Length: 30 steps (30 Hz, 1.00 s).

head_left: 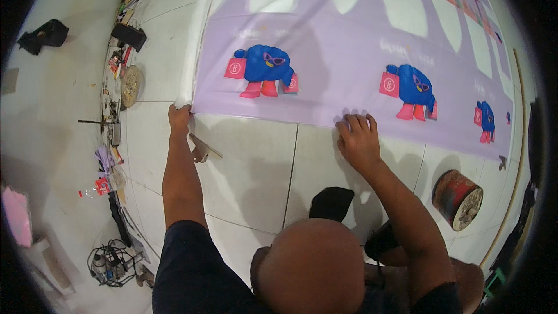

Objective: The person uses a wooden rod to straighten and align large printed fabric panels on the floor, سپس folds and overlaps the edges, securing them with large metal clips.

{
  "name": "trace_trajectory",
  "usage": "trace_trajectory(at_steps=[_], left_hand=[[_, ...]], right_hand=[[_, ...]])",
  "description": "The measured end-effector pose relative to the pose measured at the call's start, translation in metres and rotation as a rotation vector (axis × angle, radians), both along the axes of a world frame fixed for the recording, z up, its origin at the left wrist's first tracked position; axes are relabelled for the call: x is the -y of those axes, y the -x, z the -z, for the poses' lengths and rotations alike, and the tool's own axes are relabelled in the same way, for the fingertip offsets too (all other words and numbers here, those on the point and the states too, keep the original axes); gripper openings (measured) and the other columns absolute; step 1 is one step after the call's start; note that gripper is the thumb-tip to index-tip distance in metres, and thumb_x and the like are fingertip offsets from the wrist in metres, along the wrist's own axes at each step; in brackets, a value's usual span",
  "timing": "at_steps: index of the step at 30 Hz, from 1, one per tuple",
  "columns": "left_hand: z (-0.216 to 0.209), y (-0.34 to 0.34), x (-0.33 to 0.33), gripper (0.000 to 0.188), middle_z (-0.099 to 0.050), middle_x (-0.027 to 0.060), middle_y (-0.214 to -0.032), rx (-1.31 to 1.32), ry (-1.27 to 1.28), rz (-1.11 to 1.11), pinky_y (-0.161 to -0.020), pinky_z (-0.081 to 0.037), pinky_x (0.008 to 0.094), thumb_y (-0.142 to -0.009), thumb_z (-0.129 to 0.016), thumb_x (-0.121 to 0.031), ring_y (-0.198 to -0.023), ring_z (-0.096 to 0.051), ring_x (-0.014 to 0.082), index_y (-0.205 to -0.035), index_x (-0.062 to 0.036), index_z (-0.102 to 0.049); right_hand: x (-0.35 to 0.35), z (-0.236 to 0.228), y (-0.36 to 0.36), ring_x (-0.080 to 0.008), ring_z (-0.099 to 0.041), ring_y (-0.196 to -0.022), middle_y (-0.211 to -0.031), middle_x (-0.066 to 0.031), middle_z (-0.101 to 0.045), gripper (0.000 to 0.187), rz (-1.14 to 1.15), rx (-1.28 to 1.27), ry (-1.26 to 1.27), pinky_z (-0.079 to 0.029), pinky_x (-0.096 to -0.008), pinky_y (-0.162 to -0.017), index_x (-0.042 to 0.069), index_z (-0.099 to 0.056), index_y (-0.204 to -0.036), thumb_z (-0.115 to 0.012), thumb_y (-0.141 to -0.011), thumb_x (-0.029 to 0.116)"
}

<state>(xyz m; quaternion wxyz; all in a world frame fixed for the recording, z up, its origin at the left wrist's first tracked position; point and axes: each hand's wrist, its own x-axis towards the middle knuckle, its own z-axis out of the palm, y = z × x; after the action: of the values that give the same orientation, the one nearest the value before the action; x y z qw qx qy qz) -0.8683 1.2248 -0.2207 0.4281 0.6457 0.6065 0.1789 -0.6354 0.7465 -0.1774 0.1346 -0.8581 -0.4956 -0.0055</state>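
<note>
A large lilac banner (343, 81) printed with blue cartoon figures carrying pink bags lies spread over the tiled floor. At its near left corner, beside a long white strip (192, 46), my left hand (180, 120) is closed on the banner's edge. Farther right along the near edge, my right hand (358, 141) has its fingers bent over the banner, gripping the edge. The thumbs are mostly hidden. Just right of my left wrist, a tan scraper-like tool (204, 149) rests on the floor, touching neither hand.
A rusty round can (458, 200) lies to the right, near my bent leg. Along the left runs a ledge with scattered tools, a black box (129, 36) and a power tool with coiled cable (111, 264). A small dark clip (503, 163) sits at the banner's right corner.
</note>
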Motion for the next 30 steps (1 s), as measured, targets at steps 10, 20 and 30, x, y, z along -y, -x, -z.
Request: trace_trajectory(at_steps=[10,20,30], left_hand=[[0.009,0.001,0.008,0.045,-0.064,0.0161,-0.098,0.029,-0.031,0.029,-0.071,-0.052,0.0313,-0.08,-0.065,-0.009,-0.081,-0.064,0.0216,-0.12,0.0074,-0.052],[-0.001,0.021,0.013,0.045,-0.063,0.0126,-0.098,0.074,-0.012,0.051,-0.071,-0.051,0.0294,-0.084,-0.063,-0.007,-0.079,-0.061,0.0175,-0.125,0.0059,-0.05],[-0.006,0.001,0.024,0.047,-0.063,0.0136,-0.093,0.139,-0.038,0.003,-0.07,-0.05,0.0297,-0.082,-0.064,-0.008,-0.076,-0.062,0.0189,-0.124,0.007,-0.049]], right_hand=[[-0.099,-0.019,-0.025,-0.0284,-0.057,-0.104,-0.113,-0.0111,-0.058,0.029,-0.188,-0.122,-0.04,-0.044,-0.043,-0.089,0.008,-0.063,-0.108,-0.067,-0.079,0.013],[-0.245,0.002,0.02,-0.0307,-0.053,-0.117,-0.125,-0.0131,-0.055,0.039,-0.479,-0.183,-0.033,-0.044,-0.0453,-0.093,0.011,-0.059,-0.121,-0.064,-0.082,0.013],[-0.365,0.025,0.049,-0.0324,-0.039,-0.137,-0.15,-0.008,-0.041,0.045,-0.763,0.001,0.074,-0.035,-0.0492,-0.109,0.023,-0.052,-0.137,-0.05,-0.093,0.015]])
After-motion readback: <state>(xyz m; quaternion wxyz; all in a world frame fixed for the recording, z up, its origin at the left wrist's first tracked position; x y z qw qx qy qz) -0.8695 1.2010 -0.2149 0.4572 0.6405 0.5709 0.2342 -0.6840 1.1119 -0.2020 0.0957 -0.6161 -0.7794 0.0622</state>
